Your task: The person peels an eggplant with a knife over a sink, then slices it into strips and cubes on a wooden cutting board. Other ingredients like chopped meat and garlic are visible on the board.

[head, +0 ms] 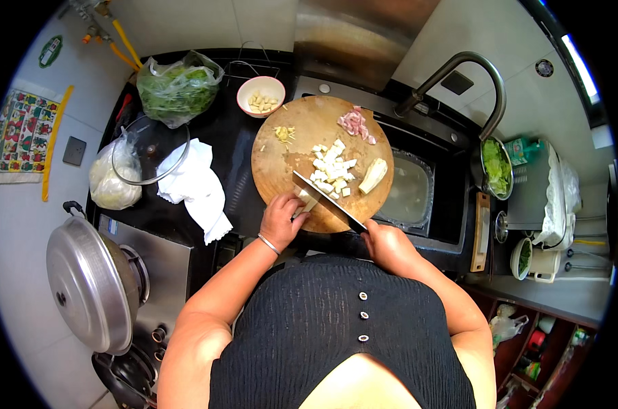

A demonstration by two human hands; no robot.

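On a round wooden cutting board [278, 168], my left hand [283, 217] presses down a pale, peeled vegetable piece [307, 199]. My right hand [391, 243] grips the black handle of a cleaver [329, 200], whose blade stands on edge just right of that piece. White vegetable cubes [332, 168] are heaped beyond the blade. A longer peeled vegetable piece [374, 176] lies at the board's right. Sliced raw meat [356, 124] is near the far edge, and yellowish shreds, perhaps ginger, [284, 134] lie at the far left of the board.
A bowl of garlic cloves [261, 97] stands behind the board, with bagged greens [178, 87] farther left. A white cloth [199, 186] and a glass lid [150, 149] lie left. The sink [449, 204] and faucet [472, 56] are right; a lidded metal wok [86, 286] sits on the stove.
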